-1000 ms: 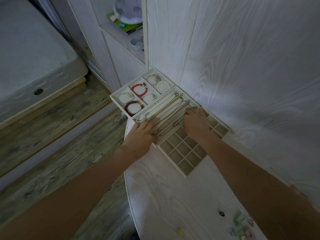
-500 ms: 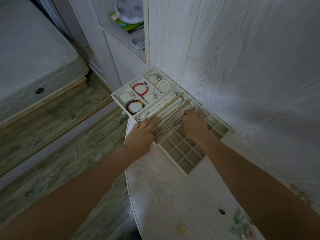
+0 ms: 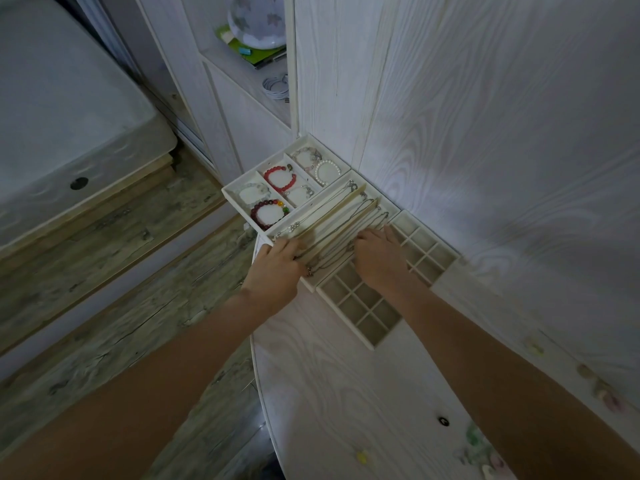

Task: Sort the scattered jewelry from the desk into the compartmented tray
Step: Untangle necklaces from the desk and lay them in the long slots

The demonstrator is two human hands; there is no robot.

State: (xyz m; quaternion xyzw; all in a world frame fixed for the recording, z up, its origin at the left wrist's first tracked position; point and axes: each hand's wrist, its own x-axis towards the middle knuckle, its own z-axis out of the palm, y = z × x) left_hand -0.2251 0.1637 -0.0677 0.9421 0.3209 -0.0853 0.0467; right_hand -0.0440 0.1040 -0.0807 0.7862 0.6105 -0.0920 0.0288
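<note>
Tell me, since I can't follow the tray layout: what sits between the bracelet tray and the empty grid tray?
The head view shows the necklace tray there, chains laid along its long slots, with the left hand and right hand on its near end.

Red bracelet [image 3: 280, 179]; white tray [image 3: 235, 199]; white wood-grain desk [image 3: 346, 393].

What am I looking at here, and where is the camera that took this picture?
There is no machine: a person works with bare hands, and the one camera sits on their head, looking down along both forearms. On the white desk stand three trays. The far bracelet tray holds beaded bracelets, among them a red bracelet. The middle necklace tray has long slots with thin chains laid in them. The near grid tray shows only empty cells. The left hand and right hand both rest on the chains; whether the fingers pinch one cannot be told. Small loose pieces lie near the desk's near edge.
</note>
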